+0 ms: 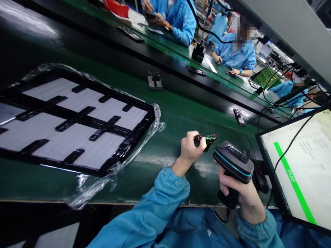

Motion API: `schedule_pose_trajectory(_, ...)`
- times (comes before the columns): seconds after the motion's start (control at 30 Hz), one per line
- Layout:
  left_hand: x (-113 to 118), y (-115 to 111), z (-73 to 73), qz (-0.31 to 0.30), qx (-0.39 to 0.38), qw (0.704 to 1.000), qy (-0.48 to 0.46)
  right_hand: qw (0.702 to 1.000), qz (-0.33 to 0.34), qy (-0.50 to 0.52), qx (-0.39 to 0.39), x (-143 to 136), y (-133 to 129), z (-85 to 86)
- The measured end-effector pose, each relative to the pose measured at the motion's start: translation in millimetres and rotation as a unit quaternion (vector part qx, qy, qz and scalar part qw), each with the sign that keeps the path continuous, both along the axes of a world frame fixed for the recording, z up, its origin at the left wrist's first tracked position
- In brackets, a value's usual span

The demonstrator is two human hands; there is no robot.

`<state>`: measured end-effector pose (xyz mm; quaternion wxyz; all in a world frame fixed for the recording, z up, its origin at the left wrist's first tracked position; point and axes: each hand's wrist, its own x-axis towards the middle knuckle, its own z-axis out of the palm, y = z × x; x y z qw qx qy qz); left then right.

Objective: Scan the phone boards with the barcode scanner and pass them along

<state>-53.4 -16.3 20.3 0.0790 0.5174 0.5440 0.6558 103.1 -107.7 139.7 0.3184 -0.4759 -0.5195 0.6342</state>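
My left hand [190, 146] is closed on a dark phone-sized assembly [210, 138], held tilted above the green table; a small patch of green light shows on it near my thumb. Wrapped around the handle of a grey and black barcode scanner [233, 162] is my right hand [239, 191]. The scanner's head, with a blue stripe along its side, points toward the assembly, and a small gap lies between them. The assembly's underside and much of its far face are hidden.
A black tray [85, 119] with white panels and loose plastic wrap lies left. The monitor [297, 165] at right shows a green PASS bar. A phone part [155, 81] and a phone assembly [239, 117] lie beyond my hands. Co-workers in blue sit across the line.
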Motion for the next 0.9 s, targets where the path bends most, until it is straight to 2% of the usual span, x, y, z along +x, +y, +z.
schedule_pose_trajectory(0.33, -0.9, -1.3, 3.0, 0.011, 0.025, 0.999, 0.028, 1.0, -0.009, -0.001, 0.006, -0.2, -0.3, -4.9)
schedule_pose_trajectory(0.67, -0.2, -2.6, 1.0, 0.0, 0.006, 1.0, 0.019, 1.0, 0.005, 0.015, 0.007, 5.9, -3.0, -6.1)
schedule_pose_trajectory(0.73, -1.2, 0.3, 4.5, -0.018, -0.036, 0.999, 0.011, 1.0, 0.001, 0.006, 0.006, 8.9, 2.3, -2.7)
schedule_pose_trajectory(0.8, -3.1, 8.5, 8.2, -0.064, -0.128, 0.989, 0.018, 1.0, 0.011, -0.004, -0.009, 15.2, 17.1, 1.6)
schedule_pose_trajectory(0.83, -4.2, 14.4, 9.2, -0.099, -0.193, 0.976, 0.032, 0.999, 0.022, -0.007, -0.022, 19.9, 28.3, 3.2)
schedule_pose_trajectory(0.9, -6.2, 27.4, 8.3, -0.173, -0.334, 0.922, 0.087, 0.997, 0.053, -0.011, -0.062, 31.5, 55.8, 3.0)
